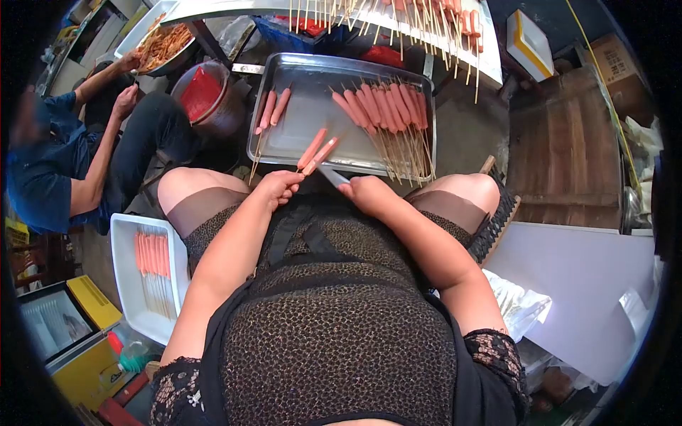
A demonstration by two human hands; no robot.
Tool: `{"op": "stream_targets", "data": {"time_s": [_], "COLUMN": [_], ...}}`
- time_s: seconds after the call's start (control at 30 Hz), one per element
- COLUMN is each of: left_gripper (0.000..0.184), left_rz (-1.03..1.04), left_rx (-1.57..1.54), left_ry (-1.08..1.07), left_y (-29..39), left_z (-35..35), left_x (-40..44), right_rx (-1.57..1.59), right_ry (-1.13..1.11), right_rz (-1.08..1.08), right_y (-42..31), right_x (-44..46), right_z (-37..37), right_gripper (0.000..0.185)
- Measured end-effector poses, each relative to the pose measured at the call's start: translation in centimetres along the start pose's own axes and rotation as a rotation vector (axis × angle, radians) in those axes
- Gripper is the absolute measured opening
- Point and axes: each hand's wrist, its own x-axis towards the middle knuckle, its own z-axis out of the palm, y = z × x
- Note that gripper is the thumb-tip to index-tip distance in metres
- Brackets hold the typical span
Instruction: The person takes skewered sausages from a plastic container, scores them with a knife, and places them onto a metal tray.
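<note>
My left hand [281, 187] is closed around two skewered sausages [317, 155], which point up and away over the near edge of a metal tray [312, 121]. My right hand [367, 194] grips a knife [332, 176]; its blade reaches left, close beside the sausages, and its handle is hidden in the fist. I cannot tell whether the blade touches them. In the tray, a row of skewered sausages [383, 106] lies at the right, sticks toward me. Two more skewered sausages [273, 108] lie at the tray's left side.
A white tub [122, 245] with skewered sausages stands at my left. Beyond the metal tray, a table [490, 60] bears more skewers overhanging its edge. A bucket [226, 117] stands at the far left, near a seated person [53, 153]. A wooden board [550, 149] lies at the right.
</note>
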Motion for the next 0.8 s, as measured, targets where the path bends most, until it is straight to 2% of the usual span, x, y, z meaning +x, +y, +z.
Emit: {"op": "stream_targets", "data": {"time_s": [0.1, 0.17, 0.23, 0.3, 0.43, 0.47, 0.5, 0.57, 0.63, 0.7, 0.77, 0.8], "left_gripper": [0.012, 0.013, 0.013, 0.013, 0.014, 0.014, 0.014, 0.015, 0.015, 0.015, 0.015, 0.015], "left_rz": [-0.007, -0.007, -0.009, -0.018, -0.018, -0.023, -0.024, -0.019, -0.01, -0.005, -0.009, -0.012], "left_rx": [0.031, 0.029, 0.03, 0.047, 0.059, 0.054, 0.058, 0.082, 0.091, 0.092, 0.092, 0.098], "left_ry": [0.005, 0.001, -0.009, -0.018, -0.022, -0.022, -0.029, -0.059, -0.053, -0.036, -0.035, -0.042], "left_y": [0.0, 0.1, -0.1, -0.3, -0.1, -0.1, 0.0, 0.1, 0.2, 0.2, -0.1, -0.1], "left_z": [-0.1, 0.0, 0.0, -0.1, -0.2, -0.1, 0.1, 0.1, 0.1, 0.1, 0.0, 0.0], "left_x": [-0.1, -0.2, -0.2, -0.3, -0.4, -0.3, -0.2, -0.5, -0.9, -0.6, -0.5, -0.7], "right_rx": [-0.024, 0.093, 0.077, -0.007, 0.092, 0.075, 0.076, 0.021, -0.004, 0.097, 0.097, 0.066], "right_ry": [-0.048, -0.08, -0.088, -0.03, -0.127, -0.043, -0.039, 0.01, -0.01, -0.123, -0.098, -0.063], "right_rz": [-0.056, 0.134, 0.151, -0.04, 0.121, 0.111, 0.118, 0.003, -0.016, 0.18, 0.212, 0.144], "right_y": [-0.6, -0.8, -0.4, -0.5, -0.2, 0.6, 1.1, 1.0, 1.0, 0.7, 1.6, 2.1], "right_x": [-0.3, -0.2, 0.0, -0.3, -0.2, 0.4, 0.5, 0.1, 0.0, 0.0, 0.4, 0.4], "right_z": [-1.1, -2.7, -1.9, -0.5, -2.7, -2.3, -1.5, 0.0, -1.3, -3.2, -2.4, -0.8], "right_gripper": [0.047, 0.047, 0.047, 0.047, 0.045, 0.046, 0.046, 0.048, 0.049, 0.048, 0.047, 0.047]}}
